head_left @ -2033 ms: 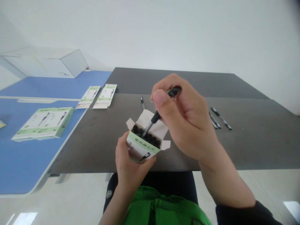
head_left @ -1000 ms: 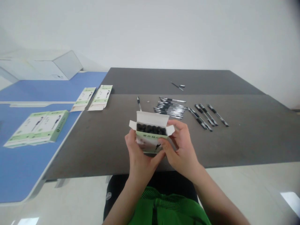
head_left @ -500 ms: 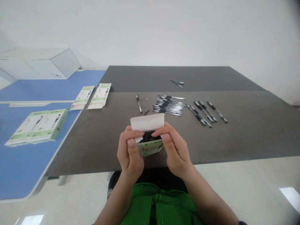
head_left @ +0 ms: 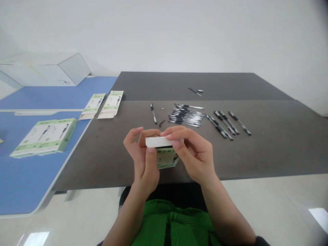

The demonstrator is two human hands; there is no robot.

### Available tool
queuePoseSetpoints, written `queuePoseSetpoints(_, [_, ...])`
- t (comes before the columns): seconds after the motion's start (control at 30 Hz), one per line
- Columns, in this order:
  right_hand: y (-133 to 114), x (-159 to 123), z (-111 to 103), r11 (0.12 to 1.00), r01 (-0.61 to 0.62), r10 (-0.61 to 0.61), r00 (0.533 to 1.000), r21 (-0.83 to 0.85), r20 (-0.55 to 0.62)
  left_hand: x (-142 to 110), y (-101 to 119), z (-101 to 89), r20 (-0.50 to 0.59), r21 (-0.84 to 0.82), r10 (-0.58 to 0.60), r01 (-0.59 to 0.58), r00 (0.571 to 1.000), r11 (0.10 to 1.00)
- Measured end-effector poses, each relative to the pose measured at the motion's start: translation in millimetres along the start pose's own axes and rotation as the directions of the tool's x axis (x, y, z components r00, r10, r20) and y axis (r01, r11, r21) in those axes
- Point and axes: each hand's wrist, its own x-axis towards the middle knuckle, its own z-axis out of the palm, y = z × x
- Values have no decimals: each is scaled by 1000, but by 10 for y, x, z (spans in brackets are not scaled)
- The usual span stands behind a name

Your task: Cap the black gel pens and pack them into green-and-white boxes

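Note:
Between my two hands, above the table's front edge, is a small green-and-white carton (head_left: 167, 160) with a pen printed on its front. Its white top flap (head_left: 158, 141) is folded forward over the opening, and a dark gap shows beneath it. My left hand (head_left: 145, 160) grips the carton's left side, thumb in front, with the index finger raised off it. My right hand (head_left: 196, 153) pinches the flap's right end between thumb and fingers. What lies inside the carton is mostly hidden. Beyond the hands lies a pile of black-gripped pens (head_left: 186, 115).
More pens (head_left: 222, 122) lie right of the pile; a single pen (head_left: 153, 113) lies left. A pen with its cap off (head_left: 194, 91) is farther back. Flat cartons (head_left: 110, 104) straddle the dark table's left edge. Closed cartons (head_left: 44, 136) and a large white box (head_left: 48, 70) rest on blue tables.
The upright flap has folded down over the carton's opening, hiding the dark contents. My right fingers have moved onto the flap, and my left index finger has lifted.

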Motion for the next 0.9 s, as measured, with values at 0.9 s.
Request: queuePoseSetpoints(0.9, [-114, -129, -140, 999, -31, 34, 994, -34, 100, 52, 112, 5, -1, -46, 12, -12, 1000, 999])
